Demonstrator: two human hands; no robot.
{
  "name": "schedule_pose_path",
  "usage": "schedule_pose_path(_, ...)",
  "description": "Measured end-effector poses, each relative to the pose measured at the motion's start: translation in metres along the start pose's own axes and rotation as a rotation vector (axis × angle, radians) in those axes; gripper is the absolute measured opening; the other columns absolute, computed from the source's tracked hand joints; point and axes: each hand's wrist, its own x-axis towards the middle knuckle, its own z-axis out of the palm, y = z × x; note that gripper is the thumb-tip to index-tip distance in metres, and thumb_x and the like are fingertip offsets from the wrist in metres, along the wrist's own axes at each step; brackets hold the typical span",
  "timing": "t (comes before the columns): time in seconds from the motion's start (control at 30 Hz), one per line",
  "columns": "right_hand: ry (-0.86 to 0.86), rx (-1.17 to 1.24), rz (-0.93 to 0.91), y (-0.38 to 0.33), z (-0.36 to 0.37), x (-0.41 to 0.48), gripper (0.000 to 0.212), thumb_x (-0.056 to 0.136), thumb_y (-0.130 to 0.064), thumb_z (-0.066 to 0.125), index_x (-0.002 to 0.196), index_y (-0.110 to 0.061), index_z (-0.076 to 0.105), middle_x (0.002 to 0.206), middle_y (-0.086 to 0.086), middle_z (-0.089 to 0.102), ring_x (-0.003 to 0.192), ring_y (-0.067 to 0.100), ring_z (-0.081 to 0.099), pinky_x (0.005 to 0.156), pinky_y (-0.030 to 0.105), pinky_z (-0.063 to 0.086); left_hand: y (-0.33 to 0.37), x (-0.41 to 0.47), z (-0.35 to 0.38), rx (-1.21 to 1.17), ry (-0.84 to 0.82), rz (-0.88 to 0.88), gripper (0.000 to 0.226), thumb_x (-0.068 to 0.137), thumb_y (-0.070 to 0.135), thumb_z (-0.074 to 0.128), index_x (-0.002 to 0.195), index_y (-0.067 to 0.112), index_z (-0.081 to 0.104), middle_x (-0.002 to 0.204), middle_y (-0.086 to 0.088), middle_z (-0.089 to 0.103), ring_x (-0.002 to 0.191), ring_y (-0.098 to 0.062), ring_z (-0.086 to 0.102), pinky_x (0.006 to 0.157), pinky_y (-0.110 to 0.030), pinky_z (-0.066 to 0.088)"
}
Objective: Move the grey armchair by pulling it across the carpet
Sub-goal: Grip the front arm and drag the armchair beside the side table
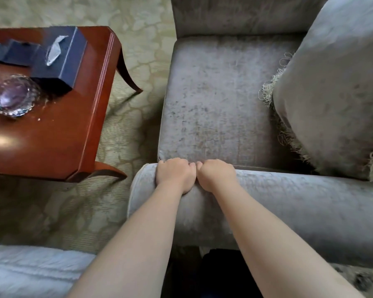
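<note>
Plainly, both hands have hold of the chair. Nearest, at the lower left, lies a strip of white bedding point(30, 272). Beside it two bare forearms reach out to the near armrest point(299, 203) of the grey armchair point(246, 100). The left hand point(174, 176) and the right hand point(216, 175) sit side by side, touching, close to the armrest's left end. Each is curled over the padded roll, with the fingers tucked down towards the gap beside the seat point(198, 134). How deep they go I cannot quite see.

The armchair stands on the patterned carpet point(129, 52) and fills the right half of the scene. I would judge it heavy: a full upholstered frame that will drag against the carpet rather than glide. Its plush cover looks soft and may give and slide a little under the palms. The armrest should be firm beneath the padding, so it is the sensible place to grip. With both hands at one end, though, the chair is likely to swing instead of coming straight.

Farther right, a loose fringed cushion point(336, 93) leans on the seat and would make no handle. To the left stands a wooden side table point(58, 143) bearing a glass bowl point(13, 95) and a tissue box point(61, 59), near enough to be knocked.
</note>
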Motion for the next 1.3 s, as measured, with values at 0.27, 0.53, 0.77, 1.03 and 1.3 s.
schedule_pose_path(0.27,-0.028,-0.058,0.058,-0.001,-0.002,-0.006,0.045,0.093,-0.036,0.028,0.111,-0.013,0.062,0.119,0.012,0.061,0.109,0.027,0.056,0.075,0.034,0.032,0.004,-0.011,-0.006,0.045,-0.029,0.01,0.049,0.095,0.033,0.022,0.114,0.011,0.062,0.124,-0.011,0.059,0.115,-0.029,0.052,0.098,-0.043,0.031)
schedule_pose_path(0.53,0.0,-0.094,0.009,0.011,0.013,-0.025,0.045,0.094,-0.031,0.024,0.102,-0.011,0.064,0.11,0.012,0.064,0.1,0.028,0.058,0.075,0.035,0.03,0.01,-0.032,0.011,0.012,-0.011,0.008,0.045,0.094,0.031,0.026,0.107,0.01,0.063,0.116,-0.012,0.062,0.109,-0.029,0.053,0.092,-0.04,0.034)
schedule_pose_path(0.77,0.207,-0.078,-0.006,0.015,0.026,-0.015,0.047,0.094,-0.034,0.025,0.087,-0.014,0.068,0.098,0.008,0.067,0.092,0.027,0.06,0.079,0.037,0.032,0.011,-0.023,0.019,-0.039,0.12,-0.021,0.045,0.094,0.037,0.028,0.098,0.012,0.065,0.107,-0.009,0.063,0.103,-0.027,0.055,0.092,-0.041,0.033)
schedule_pose_path(1.03,0.179,-0.063,-0.015,0.016,0.024,-0.014,0.049,0.094,-0.035,0.024,0.091,-0.012,0.066,0.1,0.01,0.067,0.094,0.028,0.059,0.083,0.039,0.032,0.012,-0.024,0.017,-0.03,0.139,-0.015,0.047,0.094,0.037,0.028,0.098,0.011,0.067,0.106,-0.01,0.065,0.102,-0.028,0.056,0.091,-0.041,0.034)
schedule_pose_path(1.3,0.074,-0.143,-0.012,0.023,0.026,-0.038,0.043,0.093,-0.032,0.024,0.089,-0.014,0.063,0.101,0.012,0.066,0.089,0.028,0.057,0.076,0.036,0.029,0.02,-0.049,0.026,0.011,0.043,0.03,0.047,0.094,0.032,0.025,0.098,0.01,0.066,0.108,-0.012,0.065,0.101,-0.03,0.056,0.087,-0.039,0.036)
